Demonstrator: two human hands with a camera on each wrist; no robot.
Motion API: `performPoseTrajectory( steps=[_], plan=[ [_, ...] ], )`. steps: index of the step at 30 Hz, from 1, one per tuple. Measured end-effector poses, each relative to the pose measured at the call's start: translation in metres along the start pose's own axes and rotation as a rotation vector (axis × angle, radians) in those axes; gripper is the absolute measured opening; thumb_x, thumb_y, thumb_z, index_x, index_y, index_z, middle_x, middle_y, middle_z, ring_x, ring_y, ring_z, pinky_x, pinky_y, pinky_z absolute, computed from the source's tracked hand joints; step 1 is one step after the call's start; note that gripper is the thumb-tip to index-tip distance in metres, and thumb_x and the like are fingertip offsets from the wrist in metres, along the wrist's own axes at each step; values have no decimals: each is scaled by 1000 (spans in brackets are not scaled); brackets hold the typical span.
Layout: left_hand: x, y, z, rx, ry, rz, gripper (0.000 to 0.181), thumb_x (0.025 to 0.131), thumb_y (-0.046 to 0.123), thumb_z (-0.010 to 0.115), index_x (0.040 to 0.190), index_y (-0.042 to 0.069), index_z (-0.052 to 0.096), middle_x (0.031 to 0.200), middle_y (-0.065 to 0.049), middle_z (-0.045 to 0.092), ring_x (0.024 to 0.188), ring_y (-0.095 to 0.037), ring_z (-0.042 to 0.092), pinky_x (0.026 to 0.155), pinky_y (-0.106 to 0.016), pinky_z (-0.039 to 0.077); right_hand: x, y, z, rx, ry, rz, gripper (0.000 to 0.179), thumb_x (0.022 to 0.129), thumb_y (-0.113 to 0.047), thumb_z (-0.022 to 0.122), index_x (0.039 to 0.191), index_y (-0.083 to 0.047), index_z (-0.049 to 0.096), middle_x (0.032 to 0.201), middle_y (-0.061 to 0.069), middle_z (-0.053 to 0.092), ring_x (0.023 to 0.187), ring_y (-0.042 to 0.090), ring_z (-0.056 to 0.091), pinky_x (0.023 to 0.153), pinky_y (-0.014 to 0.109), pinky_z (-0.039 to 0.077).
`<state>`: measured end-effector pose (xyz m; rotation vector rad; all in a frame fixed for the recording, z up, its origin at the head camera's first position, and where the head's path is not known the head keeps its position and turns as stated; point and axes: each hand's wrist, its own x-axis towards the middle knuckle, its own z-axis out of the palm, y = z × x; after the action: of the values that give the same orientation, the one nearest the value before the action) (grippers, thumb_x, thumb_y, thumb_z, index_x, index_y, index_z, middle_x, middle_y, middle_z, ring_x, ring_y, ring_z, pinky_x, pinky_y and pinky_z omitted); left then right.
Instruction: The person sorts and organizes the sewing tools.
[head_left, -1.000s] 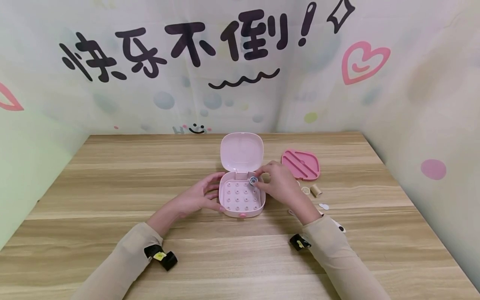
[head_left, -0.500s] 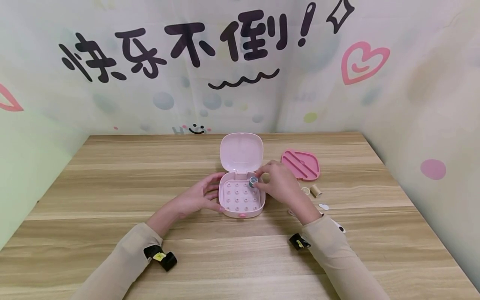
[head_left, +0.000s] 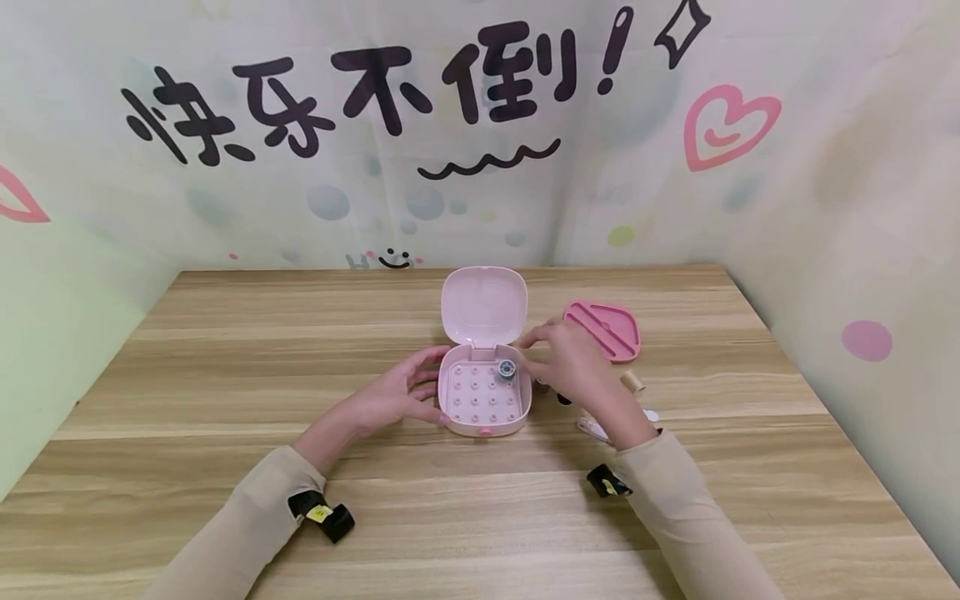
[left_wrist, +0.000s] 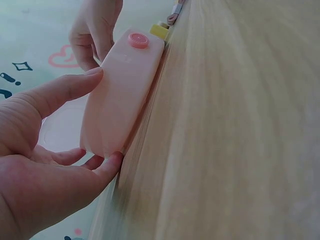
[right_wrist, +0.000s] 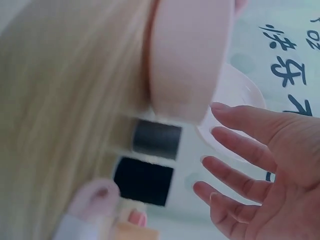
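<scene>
A pale pink sewing box (head_left: 485, 429) with rows of small pegs stands with its lid (head_left: 484, 305) raised. My left hand (head_left: 393, 393) holds the box's left side, thumb near the front corner and fingers toward the back; the left wrist view shows this grip on the box (left_wrist: 117, 95). One grey-blue thread spool (head_left: 507, 369) sits upright at the back right of the pegs. Just right of the box, my right hand (head_left: 573, 358) holds nothing. Its fingers are spread in the right wrist view, beside a dark grey spool (right_wrist: 157, 139) and a black spool (right_wrist: 144, 181) on the table.
At the back right lies a darker pink tray (head_left: 604, 329) with slots. A tan thread spool (head_left: 632, 382) and a small white piece (head_left: 652, 415) lie right of my right hand. A pink-and-white item (head_left: 592, 428) lies in front of it on the wooden table (head_left: 420, 517).
My right hand has let go of the grey-blue thread spool, which stays in the box, and has moved right, out of the box. My left hand has not moved.
</scene>
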<state>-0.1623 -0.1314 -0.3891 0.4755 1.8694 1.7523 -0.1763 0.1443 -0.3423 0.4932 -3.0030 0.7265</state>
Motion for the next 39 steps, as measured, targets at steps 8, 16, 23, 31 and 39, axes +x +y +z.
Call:
performPoseTrajectory(
  steps=[8, 16, 23, 31, 39],
  plan=[
    [-1, 0, 0, 0, 6, -5, 98, 78, -9, 78, 157, 1, 20, 161, -22, 23, 146, -43, 29, 120, -47, 33, -8, 11, -18, 7, -10, -11, 35, 83, -28, 82, 111, -7, 75, 107, 12, 71, 101, 31, 64, 88, 46, 56],
    [-1, 0, 1, -2, 9, -4, 99, 77, -10, 79, 156, 2, 21, 160, -22, 25, 146, -42, 31, 120, -46, 33, -14, 27, -31, 112, 5, -54, 32, 85, -16, 80, 111, 1, 73, 114, 17, 72, 113, 38, 63, 97, 56, 54],
    [0, 1, 1, 10, 7, 8, 98, 76, -10, 79, 156, 2, 23, 159, -22, 27, 145, -41, 31, 120, -46, 34, -18, 32, -43, 125, 20, -52, 31, 86, -17, 80, 111, 0, 73, 116, 18, 71, 103, 42, 65, 91, 54, 56],
    [1, 0, 1, -11, 8, 14, 96, 77, -13, 77, 155, 1, 24, 159, -22, 27, 145, -41, 30, 120, -45, 34, -22, 39, -52, 147, 7, -12, 34, 88, -16, 76, 116, 2, 71, 114, 23, 68, 97, 40, 64, 84, 50, 58],
    [0, -1, 1, -17, 12, 10, 96, 77, -12, 78, 155, 1, 24, 158, -22, 27, 145, -42, 31, 118, -44, 37, -30, 51, -56, 143, -19, -16, 33, 92, -18, 73, 118, 2, 69, 116, 25, 69, 100, 41, 64, 88, 54, 56]
  ],
)
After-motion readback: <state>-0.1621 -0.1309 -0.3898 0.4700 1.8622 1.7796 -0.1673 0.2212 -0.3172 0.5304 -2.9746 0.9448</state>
